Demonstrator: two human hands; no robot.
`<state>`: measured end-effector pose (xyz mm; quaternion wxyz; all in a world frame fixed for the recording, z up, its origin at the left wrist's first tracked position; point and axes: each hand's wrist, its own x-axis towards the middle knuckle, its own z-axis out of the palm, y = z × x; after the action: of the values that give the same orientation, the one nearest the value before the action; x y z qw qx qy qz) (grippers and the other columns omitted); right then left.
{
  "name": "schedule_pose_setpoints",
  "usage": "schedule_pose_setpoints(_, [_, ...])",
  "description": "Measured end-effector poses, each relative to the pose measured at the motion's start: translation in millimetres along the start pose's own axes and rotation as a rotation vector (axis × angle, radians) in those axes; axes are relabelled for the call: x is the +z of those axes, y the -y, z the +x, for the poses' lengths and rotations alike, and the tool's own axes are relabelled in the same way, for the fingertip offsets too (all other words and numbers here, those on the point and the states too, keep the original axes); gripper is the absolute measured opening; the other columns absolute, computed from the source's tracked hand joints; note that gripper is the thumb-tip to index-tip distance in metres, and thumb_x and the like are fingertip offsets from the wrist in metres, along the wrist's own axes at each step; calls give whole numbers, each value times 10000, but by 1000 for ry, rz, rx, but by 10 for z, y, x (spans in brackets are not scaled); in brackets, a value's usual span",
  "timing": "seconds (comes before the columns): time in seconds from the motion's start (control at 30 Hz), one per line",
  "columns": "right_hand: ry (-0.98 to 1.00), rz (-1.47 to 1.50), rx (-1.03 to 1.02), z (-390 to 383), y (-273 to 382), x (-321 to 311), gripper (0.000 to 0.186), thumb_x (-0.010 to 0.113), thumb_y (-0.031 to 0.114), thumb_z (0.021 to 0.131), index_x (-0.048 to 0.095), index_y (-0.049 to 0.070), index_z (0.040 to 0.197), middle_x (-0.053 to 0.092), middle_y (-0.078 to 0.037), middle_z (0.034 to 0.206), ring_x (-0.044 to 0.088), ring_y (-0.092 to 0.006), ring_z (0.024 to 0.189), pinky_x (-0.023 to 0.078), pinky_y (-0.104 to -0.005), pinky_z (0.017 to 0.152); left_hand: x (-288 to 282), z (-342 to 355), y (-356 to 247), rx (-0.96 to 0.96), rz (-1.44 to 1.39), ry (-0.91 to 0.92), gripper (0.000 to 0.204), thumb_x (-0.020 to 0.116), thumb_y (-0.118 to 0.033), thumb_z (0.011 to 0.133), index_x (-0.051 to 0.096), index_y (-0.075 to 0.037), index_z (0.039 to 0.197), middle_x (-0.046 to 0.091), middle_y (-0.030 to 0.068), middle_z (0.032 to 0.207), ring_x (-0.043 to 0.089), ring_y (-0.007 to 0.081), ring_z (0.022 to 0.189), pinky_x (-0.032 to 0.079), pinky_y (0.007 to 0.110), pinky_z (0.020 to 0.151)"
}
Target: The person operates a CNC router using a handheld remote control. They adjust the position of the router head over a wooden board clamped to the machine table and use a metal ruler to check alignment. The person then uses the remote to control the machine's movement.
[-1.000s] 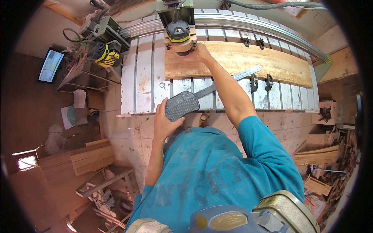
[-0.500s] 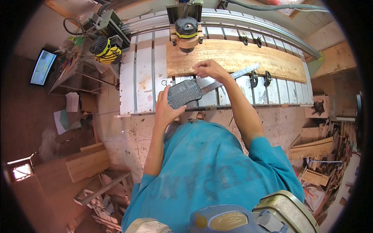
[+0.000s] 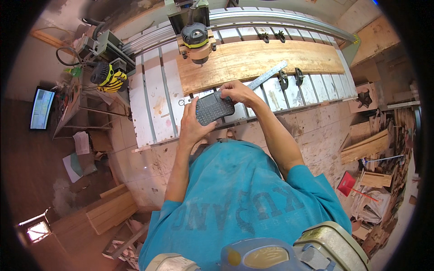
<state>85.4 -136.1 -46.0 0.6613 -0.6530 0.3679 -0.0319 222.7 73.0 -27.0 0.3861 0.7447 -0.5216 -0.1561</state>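
A small black handheld keyboard (image 3: 214, 109) is held in front of me, over the near edge of the slotted machine bed. My left hand (image 3: 193, 125) grips its left end, thumb along the lower edge. At its upper right corner my right hand (image 3: 238, 93) has curled fingers, with the thumb over the keys. A steel ruler (image 3: 270, 73) lies slanting beyond the right hand, its lower end hidden by that hand. Behind it a long wooden board (image 3: 262, 56) rests on the bed.
A router spindle (image 3: 195, 38) hangs over the board's left end. Black clamps (image 3: 283, 80) stand along the board's near and far edges. Another yellow-and-black router (image 3: 108, 77) is at the left. A lit monitor (image 3: 43, 108) stands farther left. Wood offcuts (image 3: 366, 147) are piled at the right.
My right hand has come down from above the ruler onto the keyboard's upper right corner. The view has shifted, so the machine sits farther left. My left hand keeps its hold.
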Motion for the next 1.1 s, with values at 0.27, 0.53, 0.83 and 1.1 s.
schedule_pose_setpoints(0.27, [-27, -56, -40, -116, 89, 47, 250, 681, 243, 736, 727, 19, 836, 628, -41, 745, 541, -154, 686, 429, -295, 610, 7, -30, -30, -17, 5, 4, 986, 896, -296, 595, 464, -13, 1435, 583, 181, 1194, 611, 336, 1112, 504, 423, 948])
schedule_pose_setpoints(0.53, [-38, -104, -75, -179, 85, 36, 270, 677, 251, 733, 717, -7, 802, 622, -63, 723, 541, -166, 688, 437, -317, 636, 30, -85, -88, -17, 12, 12, 984, 884, -279, 605, 439, 18, 1431, 555, 205, 1187, 600, 362, 1102, 511, 438, 934])
schedule_pose_setpoints(0.83, [-65, -98, -60, -166, -35, -5, 317, 682, 284, 715, 722, -21, 790, 603, -71, 681, 512, -172, 627, 384, -311, 576, 82, -137, -168, -40, -7, 12, 985, 892, -274, 608, 444, 3, 1440, 569, 194, 1181, 610, 342, 1093, 513, 423, 936])
schedule_pose_setpoints(1.1, [-3, -65, -1, -265, -69, -78, 333, 620, 309, 827, 717, 18, 958, 629, -31, 830, 548, -158, 694, 465, -320, 628, 152, -163, -210, -86, 15, 48, 989, 882, -285, 620, 428, -4, 1452, 556, 195, 1200, 601, 348, 1112, 512, 428, 947])
